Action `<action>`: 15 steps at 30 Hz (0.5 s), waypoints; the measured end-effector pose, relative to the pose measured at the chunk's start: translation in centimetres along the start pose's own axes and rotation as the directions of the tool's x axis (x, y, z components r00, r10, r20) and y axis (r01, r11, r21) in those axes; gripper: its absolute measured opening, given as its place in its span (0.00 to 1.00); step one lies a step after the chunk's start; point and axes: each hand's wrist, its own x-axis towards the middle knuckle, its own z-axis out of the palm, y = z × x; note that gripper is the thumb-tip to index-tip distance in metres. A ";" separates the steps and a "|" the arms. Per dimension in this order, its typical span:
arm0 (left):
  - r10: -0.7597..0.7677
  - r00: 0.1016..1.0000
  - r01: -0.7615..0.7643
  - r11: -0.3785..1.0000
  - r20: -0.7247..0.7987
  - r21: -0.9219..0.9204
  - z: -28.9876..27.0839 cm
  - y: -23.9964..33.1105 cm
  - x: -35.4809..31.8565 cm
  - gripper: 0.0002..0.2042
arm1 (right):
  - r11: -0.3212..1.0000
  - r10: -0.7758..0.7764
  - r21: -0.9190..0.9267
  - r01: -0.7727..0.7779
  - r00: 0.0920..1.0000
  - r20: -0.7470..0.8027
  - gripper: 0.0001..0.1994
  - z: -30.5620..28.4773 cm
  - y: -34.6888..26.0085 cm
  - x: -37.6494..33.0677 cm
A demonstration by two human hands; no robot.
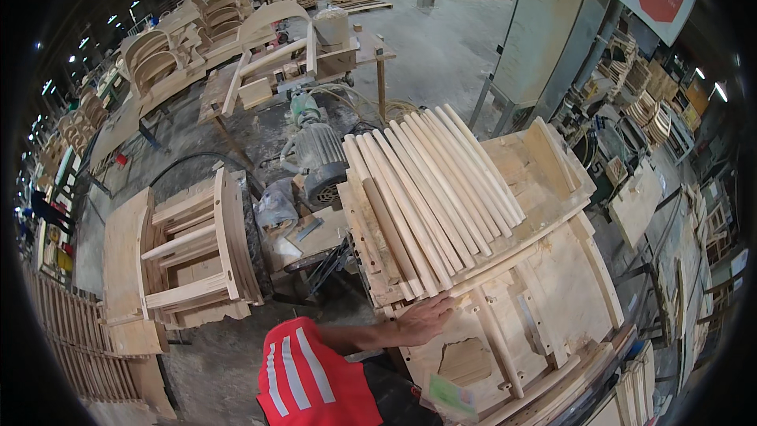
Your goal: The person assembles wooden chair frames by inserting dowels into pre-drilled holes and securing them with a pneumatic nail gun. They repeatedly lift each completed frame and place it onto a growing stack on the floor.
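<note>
My left hand point(426, 320) reaches in from a red sleeve with pale stripes. It lies palm down with its fingers stretched out, at the near ends of a row of long wooden rods point(430, 189). One darker brown rod point(392, 229) lies at the row's left side. Whether the fingertips touch a rod, I cannot tell. Below the rods is a plywood board point(465, 323). On it sits a wooden frame with a straight crosspiece point(497, 339) and a curved rail point(544, 390) along the near edge. My right hand does not show.
To the left, ladder-like wooden frames point(185, 256) lie stacked on a low stand. A grey electric motor point(317, 154) stands behind, with a plastic bag point(276, 203) near it. A metal column point(544, 31) rises beyond the rods. A badge point(449, 396) hangs by my apron.
</note>
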 end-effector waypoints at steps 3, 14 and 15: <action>-0.034 0.999 0.034 0.999 -0.012 0.007 1.1 -0.5 0.8 0.26 | 0.996 0.087 -0.034 -0.086 0.996 0.025 0.36 1.8 0.9 0.7; -0.007 0.978 0.059 0.967 -0.206 0.248 3.6 -1.1 2.5 0.23 | 0.955 -0.220 0.261 0.138 0.923 0.317 0.34 15.1 -15.4 -9.6; -0.017 0.963 0.077 0.973 -0.269 0.216 4.1 -0.9 2.1 0.22 | 0.948 -0.245 0.280 0.151 0.909 0.338 0.34 15.8 -16.3 -10.3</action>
